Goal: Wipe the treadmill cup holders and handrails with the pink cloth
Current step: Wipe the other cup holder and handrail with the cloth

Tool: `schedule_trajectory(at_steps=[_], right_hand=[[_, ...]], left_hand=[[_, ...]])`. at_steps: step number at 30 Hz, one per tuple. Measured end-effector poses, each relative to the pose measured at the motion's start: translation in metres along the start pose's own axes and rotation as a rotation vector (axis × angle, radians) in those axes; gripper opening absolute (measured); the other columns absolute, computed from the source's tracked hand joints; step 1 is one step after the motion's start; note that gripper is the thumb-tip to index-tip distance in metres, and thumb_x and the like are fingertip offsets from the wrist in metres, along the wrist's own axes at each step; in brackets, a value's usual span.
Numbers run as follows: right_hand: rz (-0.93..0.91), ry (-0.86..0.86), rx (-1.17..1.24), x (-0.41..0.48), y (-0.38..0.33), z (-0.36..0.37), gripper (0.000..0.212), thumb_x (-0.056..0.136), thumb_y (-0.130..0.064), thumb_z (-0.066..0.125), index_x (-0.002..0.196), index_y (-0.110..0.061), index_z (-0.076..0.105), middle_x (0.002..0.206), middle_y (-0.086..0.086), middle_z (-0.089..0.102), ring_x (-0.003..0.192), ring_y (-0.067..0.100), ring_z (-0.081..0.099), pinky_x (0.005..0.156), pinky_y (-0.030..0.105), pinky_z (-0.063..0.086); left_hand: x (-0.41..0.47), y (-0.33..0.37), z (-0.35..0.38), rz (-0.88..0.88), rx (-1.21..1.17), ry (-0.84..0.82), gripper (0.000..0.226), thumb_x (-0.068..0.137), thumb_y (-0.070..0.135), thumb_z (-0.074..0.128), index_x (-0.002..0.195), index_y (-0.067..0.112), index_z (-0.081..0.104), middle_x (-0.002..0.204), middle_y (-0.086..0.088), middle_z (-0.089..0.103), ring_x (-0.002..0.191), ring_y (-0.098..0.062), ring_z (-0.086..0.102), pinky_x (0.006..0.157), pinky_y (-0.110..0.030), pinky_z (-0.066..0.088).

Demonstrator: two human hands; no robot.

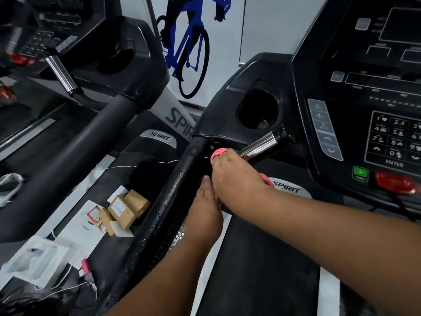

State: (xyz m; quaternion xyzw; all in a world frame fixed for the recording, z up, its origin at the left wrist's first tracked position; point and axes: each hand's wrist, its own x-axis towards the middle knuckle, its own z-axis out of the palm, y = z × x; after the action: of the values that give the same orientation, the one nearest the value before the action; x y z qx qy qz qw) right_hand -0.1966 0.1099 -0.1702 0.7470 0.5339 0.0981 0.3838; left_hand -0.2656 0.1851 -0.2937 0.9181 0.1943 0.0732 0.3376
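Forearms: both bare, one reaching in from the bottom edge and one from the right, crossing above the treadmill belt (257,258).
Left hand (205,206): lies along the inner side of the black handrail (173,201), fingers straight and together, tips pointing up the rail, just under the right hand.
Right hand (234,176): fingers curled tight, clamped on the pink cloth (218,154).
Pink cloth: bunched in the fist, with one fold showing above the knuckles and another loop at the wrist side. It is held at the lower end of the chrome grip bar (260,143), close to the handrail.
Handrail surface: beaded with droplets along its upper length.
Cup holder (259,110): dark well in the console arm, just above the right hand and apart from the cloth.
In the way: the right hand hides the bar's lower end and most of the cloth.
Console: keypad (396,137), green start button (360,173) and red safety key (396,182) sit to the right.
Left side: a neighbouring treadmill (68,144). Between the two machines lie cardboard boxes (123,210), white packaging (34,263) and a white cable (68,279).
Wall: blue cyclist graphic (186,42).
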Motion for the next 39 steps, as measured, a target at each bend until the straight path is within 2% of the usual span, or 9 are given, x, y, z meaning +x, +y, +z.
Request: schedule_trajectory(at_steps=[6, 10, 16, 21, 26, 30, 34, 36, 39], right_hand=[[0.151, 0.034, 0.003, -0.036, 0.036, -0.004, 0.042, 0.095, -0.012, 0.037, 0.130, 0.005, 0.051, 0.125, 0.029, 0.051, 0.116, 0.041, 0.045, 0.112, 0.059, 0.022], [0.297, 0.096, 0.064, -0.065, 0.076, 0.003, 0.042, 0.096, -0.020, 0.031, 0.120, -0.003, 0.060, 0.117, 0.022, 0.056, 0.110, 0.038, 0.048, 0.114, 0.054, 0.021], [0.322, 0.165, 0.261, -0.042, 0.039, 0.027, 0.068, 0.083, -0.013, 0.009, 0.139, 0.009, 0.039, 0.134, 0.027, 0.045, 0.123, 0.043, 0.040, 0.116, 0.051, 0.022], [0.235, 0.201, 0.356, -0.023, 0.026, 0.033, 0.048, 0.091, -0.022, 0.035, 0.134, -0.002, 0.046, 0.129, 0.018, 0.048, 0.117, 0.037, 0.044, 0.109, 0.048, 0.028], [0.365, 0.169, 0.339, -0.041, 0.040, 0.036, 0.065, 0.087, -0.040, 0.056, 0.136, 0.000, 0.044, 0.131, 0.020, 0.047, 0.118, 0.039, 0.043, 0.113, 0.049, 0.023], [0.387, 0.189, 0.374, -0.035, 0.031, 0.036, 0.044, 0.087, -0.023, 0.050, 0.126, -0.002, 0.053, 0.122, 0.019, 0.052, 0.111, 0.038, 0.046, 0.110, 0.048, 0.026], [0.356, 0.233, 0.424, -0.026, 0.025, 0.035, 0.037, 0.078, -0.014, 0.045, 0.110, -0.004, 0.059, 0.111, 0.017, 0.057, 0.102, 0.037, 0.050, 0.100, 0.047, 0.034], [0.380, 0.284, 0.474, -0.023, 0.023, 0.037, 0.038, 0.070, -0.011, 0.058, 0.107, -0.003, 0.061, 0.107, 0.017, 0.059, 0.099, 0.037, 0.053, 0.096, 0.047, 0.037], [0.405, 0.378, 0.709, -0.020, 0.021, 0.043, 0.066, 0.045, -0.013, 0.080, 0.108, -0.002, 0.065, 0.110, 0.017, 0.062, 0.099, 0.038, 0.057, 0.093, 0.045, 0.042]], left_hand=[[0.000, 0.006, -0.002, -0.029, 0.021, 0.007, 0.057, 0.103, 0.014, 0.029, 0.156, 0.009, 0.009, 0.163, -0.006, 0.016, 0.148, -0.019, 0.022, 0.114, -0.024, 0.023], [-0.002, 0.008, 0.004, -0.007, 0.041, -0.007, 0.055, 0.104, 0.016, 0.027, 0.155, 0.007, 0.011, 0.164, -0.006, 0.014, 0.150, -0.015, 0.014, 0.112, -0.014, 0.010], [0.002, 0.016, 0.007, 0.015, 0.050, -0.024, 0.055, 0.104, 0.015, 0.026, 0.155, 0.007, 0.008, 0.164, -0.007, 0.009, 0.151, -0.015, 0.008, 0.112, -0.014, 0.003], [0.003, 0.016, 0.006, 0.014, 0.048, -0.036, 0.056, 0.104, 0.017, 0.027, 0.155, 0.006, 0.008, 0.164, -0.009, 0.007, 0.151, -0.016, 0.005, 0.113, -0.016, 0.002], [-0.003, 0.009, 0.002, -0.063, 0.098, -0.019, 0.056, 0.103, 0.015, 0.029, 0.155, 0.005, 0.009, 0.164, -0.009, 0.011, 0.150, -0.019, 0.012, 0.116, -0.021, 0.010], [-0.012, 0.009, -0.011, -0.130, 0.155, -0.013, 0.055, 0.104, 0.021, 0.031, 0.154, 0.007, 0.015, 0.160, -0.011, 0.024, 0.145, -0.024, 0.028, 0.114, -0.031, 0.025], [-0.019, 0.013, -0.026, -0.126, 0.181, 0.000, 0.052, 0.104, 0.030, 0.033, 0.151, 0.008, 0.027, 0.153, -0.012, 0.037, 0.139, -0.026, 0.037, 0.108, -0.038, 0.036], [-0.026, 0.019, -0.031, -0.111, 0.195, -0.006, 0.052, 0.104, 0.030, 0.035, 0.150, 0.008, 0.029, 0.153, -0.011, 0.038, 0.141, -0.023, 0.036, 0.108, -0.035, 0.035], [-0.041, 0.033, -0.043, -0.060, 0.246, 0.020, 0.053, 0.102, 0.032, 0.040, 0.149, 0.009, 0.032, 0.151, -0.011, 0.041, 0.136, -0.025, 0.043, 0.101, -0.036, 0.041]])
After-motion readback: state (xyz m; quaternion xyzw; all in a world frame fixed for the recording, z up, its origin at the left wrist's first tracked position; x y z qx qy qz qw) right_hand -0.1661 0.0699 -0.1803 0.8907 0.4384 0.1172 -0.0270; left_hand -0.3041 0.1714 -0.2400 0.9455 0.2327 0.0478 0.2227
